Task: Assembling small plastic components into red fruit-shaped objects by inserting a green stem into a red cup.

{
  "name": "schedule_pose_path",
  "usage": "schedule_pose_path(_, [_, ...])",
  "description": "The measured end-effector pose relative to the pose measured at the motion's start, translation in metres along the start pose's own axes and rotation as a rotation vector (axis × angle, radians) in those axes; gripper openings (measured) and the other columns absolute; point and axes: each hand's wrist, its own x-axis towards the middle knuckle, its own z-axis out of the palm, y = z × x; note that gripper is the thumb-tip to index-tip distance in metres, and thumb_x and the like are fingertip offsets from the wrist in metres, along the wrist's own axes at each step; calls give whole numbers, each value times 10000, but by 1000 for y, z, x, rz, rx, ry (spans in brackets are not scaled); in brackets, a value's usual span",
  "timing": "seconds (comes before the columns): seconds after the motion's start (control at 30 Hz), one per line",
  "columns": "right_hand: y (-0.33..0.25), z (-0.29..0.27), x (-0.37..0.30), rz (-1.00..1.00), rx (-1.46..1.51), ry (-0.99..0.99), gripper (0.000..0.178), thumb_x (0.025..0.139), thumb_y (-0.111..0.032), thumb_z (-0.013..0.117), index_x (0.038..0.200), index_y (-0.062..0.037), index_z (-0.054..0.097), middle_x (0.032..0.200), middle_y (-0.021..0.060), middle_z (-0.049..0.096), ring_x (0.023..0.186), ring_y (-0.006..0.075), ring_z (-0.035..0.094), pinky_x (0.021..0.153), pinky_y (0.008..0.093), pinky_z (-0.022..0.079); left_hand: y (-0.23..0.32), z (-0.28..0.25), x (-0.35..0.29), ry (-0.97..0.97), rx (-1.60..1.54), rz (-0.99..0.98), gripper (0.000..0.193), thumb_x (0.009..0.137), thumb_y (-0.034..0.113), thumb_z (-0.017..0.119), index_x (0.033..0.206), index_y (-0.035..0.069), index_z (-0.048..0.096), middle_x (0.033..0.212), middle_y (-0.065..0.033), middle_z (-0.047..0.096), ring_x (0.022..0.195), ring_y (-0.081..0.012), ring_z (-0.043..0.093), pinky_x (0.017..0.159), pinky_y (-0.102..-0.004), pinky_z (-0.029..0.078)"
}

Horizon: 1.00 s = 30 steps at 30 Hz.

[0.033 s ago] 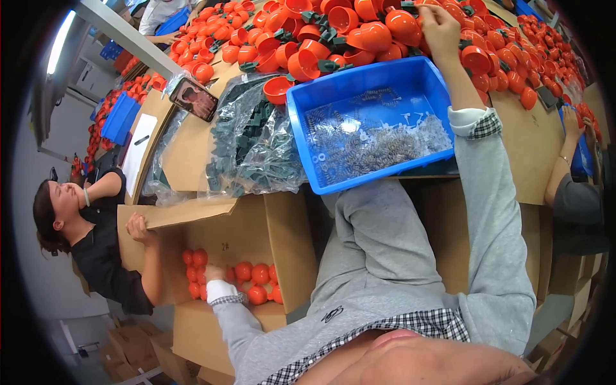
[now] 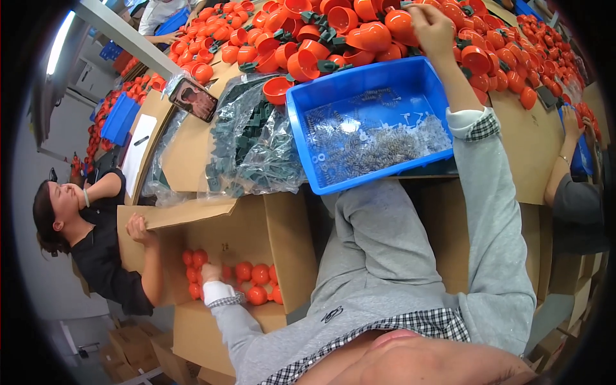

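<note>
My left hand [image 2: 212, 273] reaches down into an open cardboard box [image 2: 289, 237] at the lower left, among shiny orange round pieces [image 2: 258, 274] lying in it. Its fingers point away from view, so whether they grip a piece does not show. At the top, my right hand [image 2: 433, 32] is over the pile, fingers bent together in a pinch beside an orange cup-shaped piece [image 2: 399, 24]. What the fingertips hold is too small to make out. Below that wrist, a blue plastic tray [image 2: 333, 188] contains metal springs [image 2: 359, 151] and small whitish parts [image 2: 428, 133].
Clear plastic bags of dark green parts [image 2: 253, 141] lie left of the tray, near a phone [image 2: 194, 99]. Orange cups with green clips [image 2: 308, 63] heap along the table. A person in black [image 2: 106, 256] holds the box flap; another person's arm [image 2: 564, 154] is at right.
My right hand has shifted slightly left, toward the orange cup-shaped piece. My left hand has moved only a little within the box.
</note>
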Motion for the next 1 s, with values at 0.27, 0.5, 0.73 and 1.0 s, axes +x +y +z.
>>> schedule_pose_path(0.27, [-65,41,-85,-213,-479,-1371,209,732,-206,676,886,-64,665,795,128,649,775,277,622,703,374,491,88,-148,-140,-792,-1289,649,530,910,461,385,1100,-21,496,1031,-173,595,955,-268,600,821,-398,503])
schedule_pose_path(0.5, [-48,48,-92,-151,-488,-1472,227,710,-160,701,903,-54,645,728,121,626,732,285,614,662,390,472,218,-170,-227,-925,-1417,1218,893,702,337,731,1339,-50,239,1189,-190,497,1070,-345,549,931,-436,448])
schedule_pose_path(0.73, [-49,41,-78,-49,-310,-1502,165,736,-140,668,858,-30,660,652,106,595,624,218,582,599,347,444,319,-180,-247,-1247,-1623,1177,580,799,257,635,1224,-78,425,1094,-191,556,1019,-311,567,860,-425,478])
schedule_pose_path(1.0, [-47,47,-82,-87,-629,-1343,228,712,-126,665,938,-100,658,920,107,646,896,285,611,773,387,479,375,-167,-240,-1389,-1727,879,409,880,256,516,1161,-39,481,1113,-233,541,982,-415,554,816,-440,494])
